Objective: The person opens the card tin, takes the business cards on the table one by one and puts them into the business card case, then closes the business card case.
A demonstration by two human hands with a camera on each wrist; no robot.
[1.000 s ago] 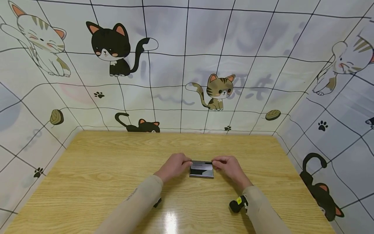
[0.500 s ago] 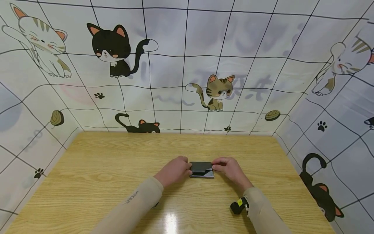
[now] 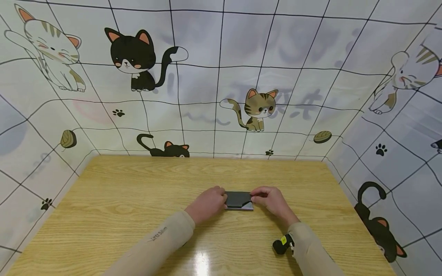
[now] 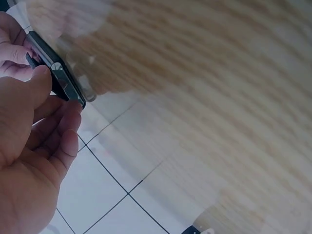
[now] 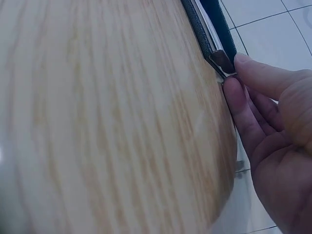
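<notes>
A slim dark card case (image 3: 239, 200) with a metal rim lies flat on the wooden table (image 3: 121, 199), lid down. My left hand (image 3: 216, 199) pinches its left end, thumb on top and fingers against the edge. My right hand (image 3: 261, 197) pinches the right end the same way. The left wrist view shows the case (image 4: 57, 73) edge-on between my left hand's (image 4: 51, 105) thumb and fingers. In the right wrist view my right hand (image 5: 239, 73) holds the corner of the case (image 5: 210, 34), fingertips on its metal rim.
Sheets printed with cartoon cats (image 3: 131, 57) wall the table at the back and on both sides. A small black device (image 3: 281, 244) hangs at my right wrist. A bright glare spot (image 3: 202, 262) lies on the near tabletop.
The case's lid, raised a second ago with a white card showing inside, has come down flat. Both hands have stayed at the ends of the case.
</notes>
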